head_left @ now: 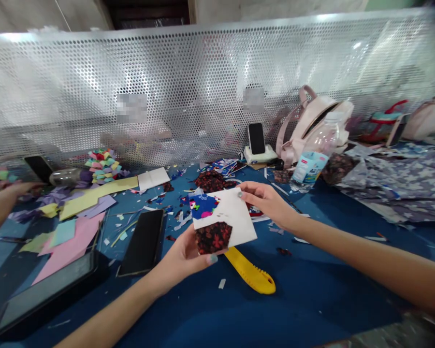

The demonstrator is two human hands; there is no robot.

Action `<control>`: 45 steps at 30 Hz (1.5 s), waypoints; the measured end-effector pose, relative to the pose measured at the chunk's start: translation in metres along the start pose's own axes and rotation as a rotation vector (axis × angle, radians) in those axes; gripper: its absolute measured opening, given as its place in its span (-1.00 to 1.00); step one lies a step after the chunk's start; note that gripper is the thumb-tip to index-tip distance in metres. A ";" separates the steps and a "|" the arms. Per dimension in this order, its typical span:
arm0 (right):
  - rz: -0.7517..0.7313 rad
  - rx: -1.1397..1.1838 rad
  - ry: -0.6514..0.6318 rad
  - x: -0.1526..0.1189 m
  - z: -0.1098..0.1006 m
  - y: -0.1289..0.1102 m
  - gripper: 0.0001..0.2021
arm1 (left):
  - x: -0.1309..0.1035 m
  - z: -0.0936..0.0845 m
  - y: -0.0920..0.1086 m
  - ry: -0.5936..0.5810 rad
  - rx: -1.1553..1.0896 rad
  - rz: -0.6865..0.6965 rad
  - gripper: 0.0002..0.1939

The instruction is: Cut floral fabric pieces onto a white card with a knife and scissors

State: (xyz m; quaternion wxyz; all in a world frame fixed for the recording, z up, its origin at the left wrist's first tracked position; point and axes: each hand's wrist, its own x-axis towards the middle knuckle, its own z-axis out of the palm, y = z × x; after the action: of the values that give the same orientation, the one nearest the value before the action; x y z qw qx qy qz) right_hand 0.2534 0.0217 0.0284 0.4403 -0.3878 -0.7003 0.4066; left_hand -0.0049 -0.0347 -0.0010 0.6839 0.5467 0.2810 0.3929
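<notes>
A white square card (241,224) is held up over the table between both of my hands. Glued-looking patches cover part of its face: a blue patterned piece (203,205) at the upper left and a dark red-and-black floral piece (213,237) at the lower left. My left hand (188,253) pinches the lower left corner, thumb in front. At the top right edge, my right hand (264,200) grips the card between thumb and fingers. Below the card lies a yellow-handled tool (252,273), its far end hidden behind the card.
Scraps and dark floral cloth (212,181) lie beyond my hands. A black phone (143,241) and a tablet (47,295) are to the left, near coloured paper (74,237). A plastic bottle (310,162) and backpack (311,116) stand right. Another person's hand (21,189) reaches in at far left.
</notes>
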 end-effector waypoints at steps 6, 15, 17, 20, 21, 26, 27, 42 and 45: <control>0.048 -0.018 -0.001 0.000 -0.002 -0.001 -0.71 | 0.003 -0.007 -0.002 -0.020 -0.025 -0.010 -0.60; 0.041 -0.043 0.010 -0.003 -0.003 -0.006 -0.63 | 0.003 -0.003 0.003 -0.076 -0.006 -0.095 -0.65; 0.033 -0.036 0.011 -0.004 -0.001 -0.006 -0.55 | 0.004 -0.003 0.002 -0.062 0.011 -0.102 -0.68; 0.016 -0.020 0.011 -0.004 -0.001 -0.007 -0.47 | 0.004 -0.003 0.002 -0.035 0.035 -0.093 -0.67; 0.009 -0.019 0.009 -0.004 -0.001 -0.007 -0.49 | 0.004 -0.003 0.002 -0.026 0.042 -0.085 -0.65; -0.032 -0.016 0.011 -0.004 -0.003 -0.008 -0.60 | 0.006 -0.005 0.002 0.069 0.088 -0.024 -0.59; -0.039 -0.014 0.013 -0.004 -0.002 -0.007 -0.62 | 0.006 -0.006 0.002 0.099 0.098 -0.003 -0.59; 0.149 -0.246 -0.303 0.000 -0.079 -0.007 -0.64 | 0.014 -0.036 0.050 0.376 0.623 0.414 -0.74; 0.260 -0.243 -0.543 -0.014 -0.083 0.005 -0.64 | 0.016 -0.042 0.057 0.383 0.762 0.417 -0.77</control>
State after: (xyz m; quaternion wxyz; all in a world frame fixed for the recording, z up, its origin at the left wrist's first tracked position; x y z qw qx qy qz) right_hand 0.3367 0.0296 0.0428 0.1324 -0.4010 -0.7802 0.4615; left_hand -0.0442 0.0062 0.0441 0.2769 0.7213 0.4104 0.4844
